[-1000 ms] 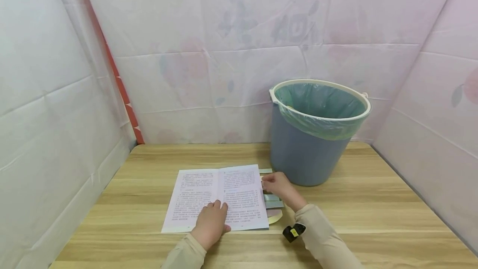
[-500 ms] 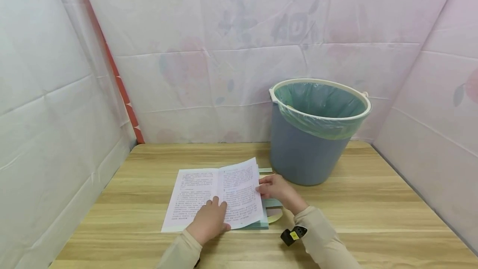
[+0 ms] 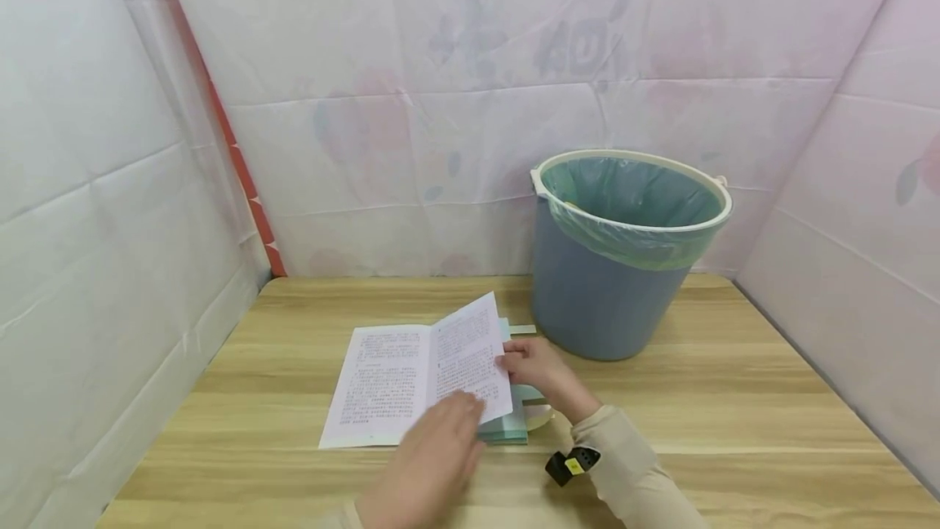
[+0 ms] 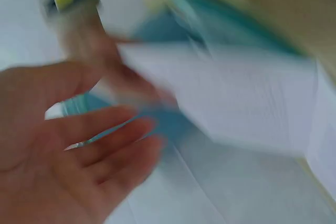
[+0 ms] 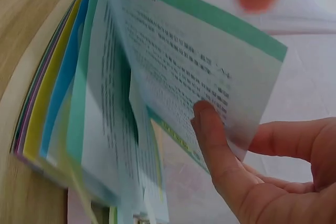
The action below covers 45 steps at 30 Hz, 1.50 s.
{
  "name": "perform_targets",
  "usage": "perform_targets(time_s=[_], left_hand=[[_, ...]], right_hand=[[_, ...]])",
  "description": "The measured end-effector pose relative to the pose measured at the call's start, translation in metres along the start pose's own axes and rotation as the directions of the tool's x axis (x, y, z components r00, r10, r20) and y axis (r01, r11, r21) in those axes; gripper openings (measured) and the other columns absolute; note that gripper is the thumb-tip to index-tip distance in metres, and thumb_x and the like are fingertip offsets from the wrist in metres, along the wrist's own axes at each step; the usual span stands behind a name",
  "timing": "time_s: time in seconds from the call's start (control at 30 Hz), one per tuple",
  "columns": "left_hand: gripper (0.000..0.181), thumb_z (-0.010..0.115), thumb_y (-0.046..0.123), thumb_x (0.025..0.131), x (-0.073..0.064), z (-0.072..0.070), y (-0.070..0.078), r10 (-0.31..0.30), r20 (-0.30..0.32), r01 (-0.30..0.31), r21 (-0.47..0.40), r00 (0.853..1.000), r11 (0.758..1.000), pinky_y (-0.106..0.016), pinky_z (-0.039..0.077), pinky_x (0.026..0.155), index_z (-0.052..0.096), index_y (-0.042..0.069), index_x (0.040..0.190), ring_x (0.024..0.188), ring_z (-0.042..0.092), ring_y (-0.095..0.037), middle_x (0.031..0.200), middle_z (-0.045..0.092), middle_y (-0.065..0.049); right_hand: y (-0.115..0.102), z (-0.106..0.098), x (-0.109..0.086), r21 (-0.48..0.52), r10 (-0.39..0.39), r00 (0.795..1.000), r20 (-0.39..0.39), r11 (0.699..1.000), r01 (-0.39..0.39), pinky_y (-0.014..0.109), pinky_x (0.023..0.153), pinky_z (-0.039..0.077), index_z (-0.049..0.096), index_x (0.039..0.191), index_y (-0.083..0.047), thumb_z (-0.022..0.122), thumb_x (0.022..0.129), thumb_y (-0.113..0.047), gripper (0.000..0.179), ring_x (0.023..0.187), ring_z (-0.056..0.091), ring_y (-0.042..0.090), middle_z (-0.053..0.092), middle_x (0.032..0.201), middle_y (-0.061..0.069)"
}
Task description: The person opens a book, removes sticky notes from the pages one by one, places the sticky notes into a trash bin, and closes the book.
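Observation:
An open book (image 3: 382, 386) with printed white pages lies on the wooden table. My right hand (image 3: 539, 374) pinches the outer edge of its right-hand page (image 3: 466, 345), which tilts up off the pages beneath. In the right wrist view, the thumb and fingers (image 5: 210, 129) hold this green-bordered leaf (image 5: 178, 51). Blurred, my left hand (image 3: 433, 455) hovers by the book's lower edge. The left wrist view shows that hand (image 4: 79, 156) with fingers extended and nothing in them. Pale strips (image 3: 523, 329) and a yellowish curved piece (image 3: 539, 417) stick out from the book's right side.
A blue-grey bucket (image 3: 598, 300) with a green bag liner and cream rim stands behind the book, to the right. White patterned sheets (image 3: 330, 145) hang around the table (image 3: 257, 398) at the back and sides. A black wrist device (image 3: 573, 465) sits at the right sleeve.
My right hand has moved from the book's side strips to the page edge and lifted the page leftward. My left hand has come off the book and moved toward the lower right.

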State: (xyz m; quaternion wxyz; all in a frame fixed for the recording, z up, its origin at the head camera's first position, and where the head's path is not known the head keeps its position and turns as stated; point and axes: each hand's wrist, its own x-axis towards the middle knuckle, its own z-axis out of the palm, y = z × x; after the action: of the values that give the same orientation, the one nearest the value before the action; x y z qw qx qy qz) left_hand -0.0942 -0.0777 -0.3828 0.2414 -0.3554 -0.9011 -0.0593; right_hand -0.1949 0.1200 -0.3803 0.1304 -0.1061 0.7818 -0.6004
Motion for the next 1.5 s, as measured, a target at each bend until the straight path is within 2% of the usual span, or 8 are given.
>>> perform_targets(time_s=[0.2, 0.33, 0.5, 0.6, 0.73, 0.97, 1.2, 1.5], left_hand=[[0.048, 0.025, 0.025, 0.104, -0.007, 0.022, 0.038, 0.302, -0.291, -0.237, 0.239, 0.908, 0.942, -0.030, 0.045, 0.099, 0.065, 0.002, 0.115, 0.114, 0.059, -0.023, 0.115, 0.065, -0.009], [0.056, 0.014, 0.030, 0.106, -0.006, 0.036, 0.050, 0.338, -0.208, -0.259, 0.333, 0.918, 0.907, -0.029, 0.040, 0.104, 0.063, 0.004, 0.118, 0.118, 0.056, -0.023, 0.119, 0.064, -0.009], [0.045, 0.022, 0.014, 0.100, 0.006, 0.043, 0.048, 0.164, -0.001, -0.144, 0.466, 0.987, 0.873, -0.029, 0.040, 0.104, 0.059, 0.003, 0.125, 0.122, 0.053, -0.022, 0.127, 0.059, -0.011], [0.042, 0.039, 0.023, 0.097, 0.015, 0.044, 0.043, 0.010, 0.109, -0.069, 0.542, 0.994, 0.837, -0.032, 0.038, 0.107, 0.059, 0.005, 0.128, 0.125, 0.050, -0.023, 0.131, 0.056, -0.011], [0.047, 0.045, 0.033, 0.095, 0.019, 0.043, 0.035, -0.144, 0.238, -0.032, 0.608, 0.961, 0.793, -0.034, 0.034, 0.110, 0.057, 0.008, 0.132, 0.130, 0.046, -0.025, 0.137, 0.053, -0.011], [0.047, 0.048, 0.032, 0.096, 0.016, 0.038, 0.015, -0.269, 0.311, 0.028, 0.607, 0.911, 0.795, -0.037, 0.034, 0.110, 0.055, 0.004, 0.133, 0.132, 0.044, -0.031, 0.138, 0.052, -0.016], [0.044, 0.050, 0.026, 0.096, 0.004, 0.040, -0.002, -0.327, 0.297, 0.109, 0.568, 0.897, 0.816, -0.038, 0.035, 0.110, 0.056, -0.001, 0.131, 0.130, 0.046, -0.032, 0.135, 0.053, -0.018], [0.037, 0.053, 0.016, 0.096, -0.011, 0.044, -0.036, -0.398, 0.311, 0.221, 0.476, 0.863, 0.851, -0.039, 0.038, 0.108, 0.057, -0.004, 0.127, 0.127, 0.049, -0.032, 0.132, 0.055, -0.020]], right_hand=[[-0.003, 0.006, 0.000, 0.075, -0.056, 0.998, 0.003, 0.996, 0.056, 0.034, 0.082, 0.056, 0.051, 0.124, 0.017, 0.053, 0.095, -0.009, 0.039, 0.092, 0.067, 0.021, 0.067, 0.108, 0.020], [-0.004, 0.008, -0.001, 0.128, -0.091, 0.995, 0.042, 0.988, 0.085, 0.035, 0.088, 0.054, 0.044, 0.132, 0.015, 0.054, 0.096, -0.014, 0.047, 0.102, 0.065, 0.022, 0.063, 0.117, 0.021], [-0.004, 0.011, 0.001, 0.203, -0.110, 0.989, 0.103, 0.975, 0.087, 0.035, 0.097, 0.049, 0.043, 0.137, 0.008, 0.055, 0.097, -0.015, 0.047, 0.114, 0.059, 0.027, 0.056, 0.129, 0.023], [-0.004, 0.011, 0.003, 0.227, -0.132, 0.982, 0.132, 0.969, 0.100, 0.034, 0.100, 0.046, 0.043, 0.138, 0.007, 0.056, 0.098, -0.015, 0.047, 0.120, 0.056, 0.029, 0.053, 0.134, 0.023], [-0.005, 0.010, 0.002, 0.196, -0.182, 0.970, 0.162, 0.969, 0.149, 0.033, 0.104, 0.042, 0.044, 0.138, 0.004, 0.056, 0.098, -0.016, 0.047, 0.125, 0.052, 0.029, 0.051, 0.137, 0.023], [-0.005, 0.004, 0.001, -0.064, -0.217, 0.970, 0.110, 0.972, 0.225, 0.042, 0.099, 0.047, 0.050, 0.132, 0.008, 0.056, 0.098, -0.014, 0.041, 0.118, 0.056, 0.037, 0.056, 0.129, 0.026], [0.000, 0.013, -0.017, -0.490, -0.189, 0.972, 0.137, 0.841, 0.232, 0.052, 0.094, 0.047, 0.053, 0.126, 0.012, 0.061, 0.093, -0.009, 0.040, 0.114, 0.055, 0.043, 0.055, 0.127, 0.028], [0.010, 0.026, -0.038, -0.662, -0.067, 0.989, 0.130, 0.737, 0.137, 0.056, 0.099, 0.041, 0.047, 0.127, 0.018, 0.077, 0.079, -0.004, 0.061, 0.120, 0.050, 0.047, 0.052, 0.127, 0.034]])
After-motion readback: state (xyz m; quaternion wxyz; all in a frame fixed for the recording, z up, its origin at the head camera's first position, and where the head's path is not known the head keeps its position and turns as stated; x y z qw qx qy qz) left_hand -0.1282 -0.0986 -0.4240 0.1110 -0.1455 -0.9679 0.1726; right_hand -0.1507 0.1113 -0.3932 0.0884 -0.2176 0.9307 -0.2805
